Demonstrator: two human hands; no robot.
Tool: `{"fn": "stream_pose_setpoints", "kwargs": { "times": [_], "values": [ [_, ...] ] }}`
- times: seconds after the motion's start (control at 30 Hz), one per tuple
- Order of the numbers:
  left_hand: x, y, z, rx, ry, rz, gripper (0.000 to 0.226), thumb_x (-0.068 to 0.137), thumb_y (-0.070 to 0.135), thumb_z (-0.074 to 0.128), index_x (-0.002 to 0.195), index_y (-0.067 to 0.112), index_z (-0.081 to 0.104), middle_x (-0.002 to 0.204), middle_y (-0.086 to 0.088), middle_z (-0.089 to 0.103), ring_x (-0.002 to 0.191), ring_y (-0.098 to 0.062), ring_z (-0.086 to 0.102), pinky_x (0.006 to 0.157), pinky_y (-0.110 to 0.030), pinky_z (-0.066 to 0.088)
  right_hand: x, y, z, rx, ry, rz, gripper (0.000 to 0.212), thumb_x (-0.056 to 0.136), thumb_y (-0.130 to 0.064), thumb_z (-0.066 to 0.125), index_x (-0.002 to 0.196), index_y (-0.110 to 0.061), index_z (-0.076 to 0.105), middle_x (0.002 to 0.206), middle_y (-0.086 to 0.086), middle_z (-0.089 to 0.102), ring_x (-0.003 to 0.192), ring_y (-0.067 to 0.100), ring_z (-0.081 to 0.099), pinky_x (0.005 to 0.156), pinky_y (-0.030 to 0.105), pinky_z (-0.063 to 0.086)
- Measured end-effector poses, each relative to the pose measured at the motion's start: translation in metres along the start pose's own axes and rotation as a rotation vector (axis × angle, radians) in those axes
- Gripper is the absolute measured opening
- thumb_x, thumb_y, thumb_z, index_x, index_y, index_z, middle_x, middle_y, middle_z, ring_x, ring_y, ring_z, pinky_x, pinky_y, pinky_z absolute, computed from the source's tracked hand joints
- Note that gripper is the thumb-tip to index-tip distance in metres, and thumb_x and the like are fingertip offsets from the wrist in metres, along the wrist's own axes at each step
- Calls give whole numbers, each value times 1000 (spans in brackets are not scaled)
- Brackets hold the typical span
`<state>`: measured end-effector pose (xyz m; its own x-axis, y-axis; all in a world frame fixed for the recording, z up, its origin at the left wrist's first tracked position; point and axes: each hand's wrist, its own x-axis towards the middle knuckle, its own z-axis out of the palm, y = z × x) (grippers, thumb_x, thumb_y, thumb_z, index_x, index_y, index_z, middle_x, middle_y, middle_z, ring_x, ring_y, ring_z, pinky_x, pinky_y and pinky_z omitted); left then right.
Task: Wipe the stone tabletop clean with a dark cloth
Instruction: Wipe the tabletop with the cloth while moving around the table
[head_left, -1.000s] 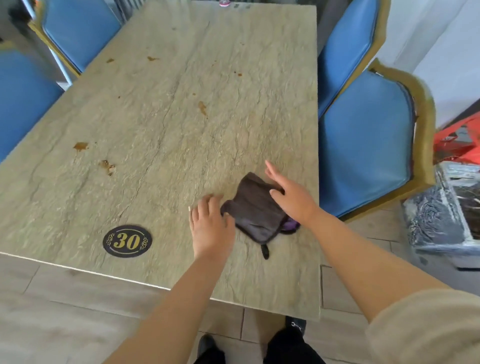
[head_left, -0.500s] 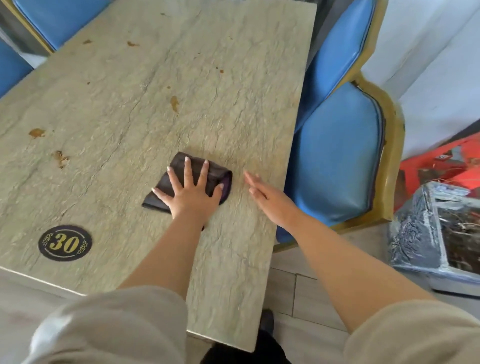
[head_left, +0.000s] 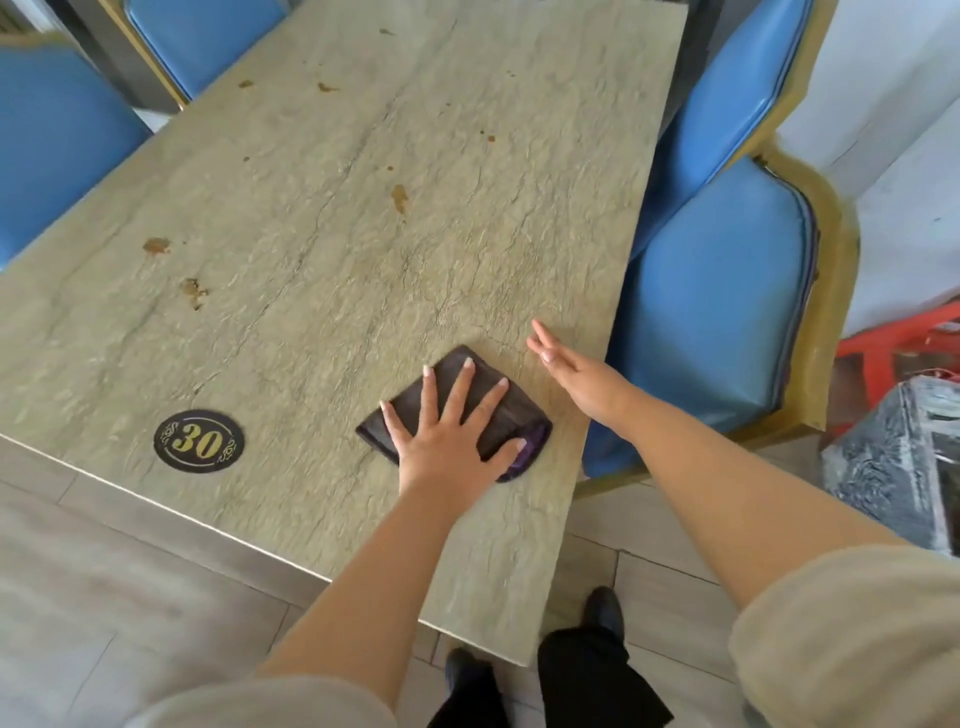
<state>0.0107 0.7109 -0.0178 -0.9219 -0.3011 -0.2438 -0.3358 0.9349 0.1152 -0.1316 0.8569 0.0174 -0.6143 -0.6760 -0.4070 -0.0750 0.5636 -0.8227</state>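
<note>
Your left hand (head_left: 449, 441) lies flat, fingers spread wide, pressing the folded dark cloth (head_left: 485, 402) onto the stone surface (head_left: 332, 244) near its right edge. Your right hand (head_left: 576, 371) is open and holds nothing, fingers extended just beside the cloth. Brown stains (head_left: 399, 198) dot the stone; a "30" number badge (head_left: 198, 440) lies left of the cloth.

My left grip (head_left: 452, 441) lies flat on the cloth (head_left: 498, 410) on the surface (head_left: 322, 322). My right grip (head_left: 582, 376) sits just right of it. The number disc (head_left: 198, 440) lies left; stains (head_left: 399, 198) lie beyond; a chair (head_left: 711, 322) stands right.
</note>
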Motion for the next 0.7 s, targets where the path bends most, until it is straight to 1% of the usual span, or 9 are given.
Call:
{"fn": "stream_pose_setpoints", "kwargs": {
  "times": [0.07, 0.13, 0.27, 0.33, 0.4, 0.47, 0.53, 0.6, 0.7],
  "values": [
    [9, 14, -1, -15, -29, -95, 69, 85, 80, 9, 142, 56, -22, 155, 14, -34, 142, -31, -34, 105, -76, -9, 1, -1, -13, -50, -12, 5, 52, 104, -32, 30, 151, -38, 8, 152, -20, 30, 140, 4, 23, 107, 21, 15],
    [-2, 43, 2, -30, -21, -98, 69, 87, 75, 11, 142, 53, -23, 155, 10, -36, 141, -35, -34, 104, -76, -8, 8, 2, -25, -192, 41, -10, 51, 103, -22, 36, 151, -34, 20, 152, -15, 33, 140, 11, 30, 107, 22, 23],
    [-34, 89, 23, -15, 82, 27, 70, 87, 71, 26, 147, 55, -5, 163, 9, -11, 149, -34, -10, 107, -75, -3, 31, 16, -46, -455, 107, -81, 43, 99, -8, 40, 140, -21, 47, 158, -2, 22, 146, 16, 16, 112, 27, 18],
    [-28, 86, 21, -29, 107, -47, 65, 88, 72, 25, 145, 59, -2, 163, 14, -4, 150, -29, -5, 108, -74, -2, 40, 20, -53, -469, 143, -111, 41, 97, -4, 41, 131, -20, 57, 155, 2, 27, 143, 21, 24, 113, 32, 24],
    [-9, 77, 13, -37, 106, -210, 63, 87, 75, 18, 142, 63, -9, 161, 18, -12, 150, -25, -12, 109, -73, -5, 48, 19, -54, -458, 203, -99, 38, 93, -1, 44, 120, -22, 62, 152, 4, 30, 138, 22, 32, 111, 36, 28],
    [18, 67, 3, -80, 71, -403, 63, 85, 77, 12, 139, 63, -17, 159, 19, -19, 148, -24, -21, 109, -72, -7, 54, 15, -50, -431, 219, -49, 41, 87, 4, 47, 113, -24, 62, 147, 5, 32, 137, 22, 34, 113, 43, 24],
    [40, 69, -6, -153, 52, -568, 62, 87, 76, 11, 140, 62, -17, 160, 18, -19, 146, -25, -24, 108, -73, -6, 61, 7, -52, -504, 186, -21, 46, 83, 6, 47, 114, -25, 58, 144, 6, 32, 137, 23, 32, 117, 51, 12],
    [47, 86, -9, -189, 36, -645, 60, 90, 71, 11, 142, 59, -16, 161, 15, -19, 146, -28, -24, 109, -73, -4, 70, -4, -62, -599, 121, -8, 56, 82, 8, 46, 124, -27, 54, 153, 6, 20, 145, 23, 14, 119, 48, 0],
    [37, 135, -3, -163, 75, -635, 58, 92, 67, 11, 141, 59, -19, 160, 12, -21, 146, -31, -23, 109, -71, -5, 96, -16, -82, -665, 26, -32, 72, 82, 13, 42, 140, -29, 41, 161, 2, -4, 147, 24, -10, 119, 46, 7]
  ]
}}
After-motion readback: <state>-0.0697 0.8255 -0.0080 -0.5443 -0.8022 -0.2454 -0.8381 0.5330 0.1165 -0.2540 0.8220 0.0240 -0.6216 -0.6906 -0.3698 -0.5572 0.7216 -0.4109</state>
